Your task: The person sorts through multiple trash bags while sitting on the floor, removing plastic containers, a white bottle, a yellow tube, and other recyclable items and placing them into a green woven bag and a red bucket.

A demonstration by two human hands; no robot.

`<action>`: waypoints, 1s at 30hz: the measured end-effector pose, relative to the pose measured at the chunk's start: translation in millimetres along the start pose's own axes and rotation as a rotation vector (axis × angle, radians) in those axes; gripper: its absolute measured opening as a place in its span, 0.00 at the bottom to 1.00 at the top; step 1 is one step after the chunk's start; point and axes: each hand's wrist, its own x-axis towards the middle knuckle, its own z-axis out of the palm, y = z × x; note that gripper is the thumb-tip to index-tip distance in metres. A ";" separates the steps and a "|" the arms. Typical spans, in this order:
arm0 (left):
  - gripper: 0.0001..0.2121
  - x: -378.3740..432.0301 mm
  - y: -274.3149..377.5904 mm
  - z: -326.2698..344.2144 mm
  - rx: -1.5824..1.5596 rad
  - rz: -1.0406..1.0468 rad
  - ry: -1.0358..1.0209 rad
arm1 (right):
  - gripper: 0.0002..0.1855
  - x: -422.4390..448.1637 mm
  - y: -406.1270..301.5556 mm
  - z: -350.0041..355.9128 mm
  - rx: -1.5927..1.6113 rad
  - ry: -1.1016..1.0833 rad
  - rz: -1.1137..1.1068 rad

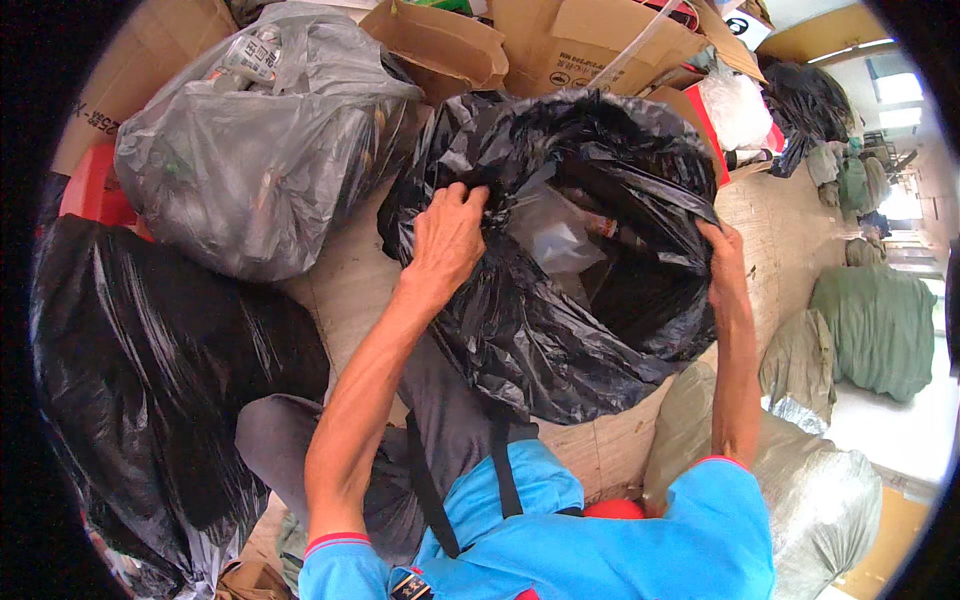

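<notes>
A large black plastic garbage bag [555, 367] stands before me with its mouth spread wide. My left hand [450, 232] grips the bunched plastic on the left side of the mouth. On the opposite side, the rim is pinched in my right hand [724, 247], its fingers partly hidden by the film. Inside lies some crumpled clear plastic [559, 244], along with small items too dark to make out.
To the left sit a grey translucent bag [255, 157] with cans and a full black bag [165, 360]. Cardboard boxes [442, 45] line the far side. At right are a pale woven sack [795, 480], a green sack [874, 330] and tiled floor [787, 217].
</notes>
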 end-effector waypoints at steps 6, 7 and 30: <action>0.22 -3.5 -1.1 4.9 -0.068 -0.030 0.020 | 0.14 46.6 53.8 -24.7 -0.041 0.125 0.136; 0.24 -3.1 0.5 7.9 -0.108 -0.022 0.043 | 0.14 51.1 63.3 -37.3 -0.046 0.130 0.134; 0.29 -2.8 -17.3 -6.2 -0.394 -0.208 -0.154 | 0.20 160.3 255.8 118.4 -1.265 -0.308 0.020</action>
